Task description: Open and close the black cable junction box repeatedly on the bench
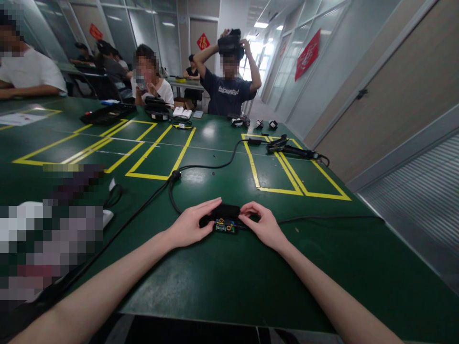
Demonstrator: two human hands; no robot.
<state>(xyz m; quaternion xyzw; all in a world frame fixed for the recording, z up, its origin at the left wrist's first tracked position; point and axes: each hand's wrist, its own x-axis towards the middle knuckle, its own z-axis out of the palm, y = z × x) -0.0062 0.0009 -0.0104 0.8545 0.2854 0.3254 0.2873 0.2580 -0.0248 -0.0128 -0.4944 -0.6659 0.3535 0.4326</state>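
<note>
On the green table (229, 277), a small circuit board (225, 225) with copper-coloured rings lies against a black case (229, 210). My left hand (190, 223) grips the left side of the case, its fingers stretched along the top and its thumb at the board's left edge. At the right end, my right hand (263, 224) has thumb and fingers closing on the edge of the case; the exact contact is partly hidden. Black cables run from both sides of the case, and the left one leads to a lump or plug (175, 176).
Yellow tape (301, 194) marks rectangles on the table. A black jointed device (297, 151) lies at the far right, and a black tray (107, 113) at the far left. Several people sit beyond; one person (229, 91) holds a headset overhead. Blurred items (53, 243) lie at left.
</note>
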